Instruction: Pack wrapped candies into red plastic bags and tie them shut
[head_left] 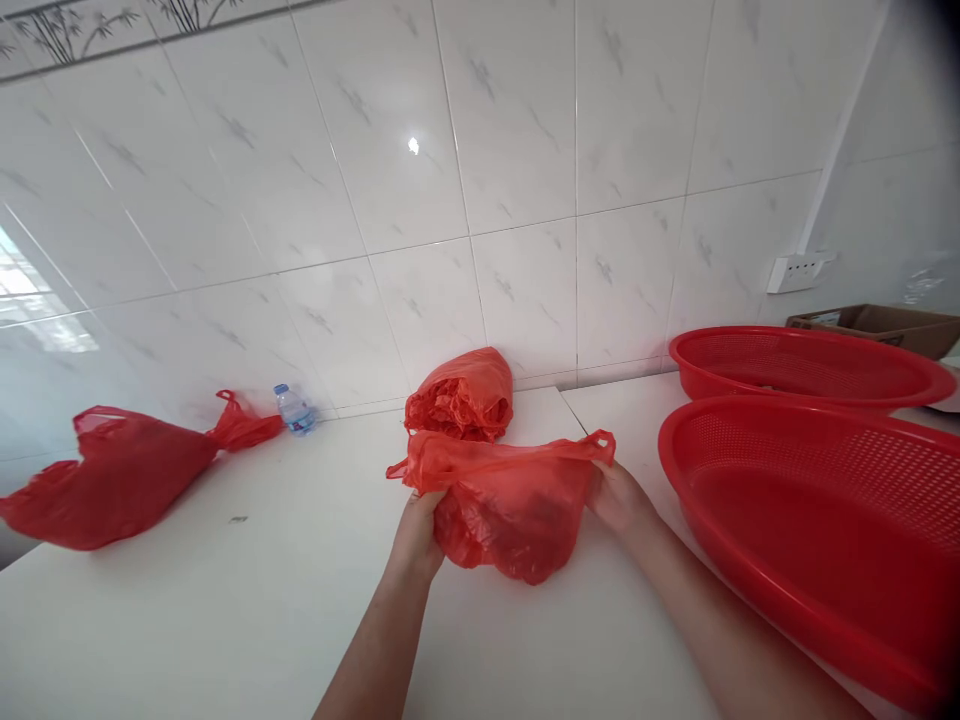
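A thin red plastic bag [517, 510] hangs between my hands over the white table, and something darker shows through its lower part. My left hand [420, 535] grips the bag's left side, the thumb lying over the plastic. At the upper right corner, below a handle loop, my right hand [619, 495] holds the other side, with its fingers partly behind the bag. Just behind stands a bundle of crumpled red plastic bags [469, 390] against the wall.
To the right sit two red plastic baskets [795, 540], with a cardboard box [885, 325] behind. At left lie a filled red bag [127, 480], a smaller red bag [244, 428] and a water bottle [295, 410]. A tiled wall [525, 150] bounds the white table [225, 620].
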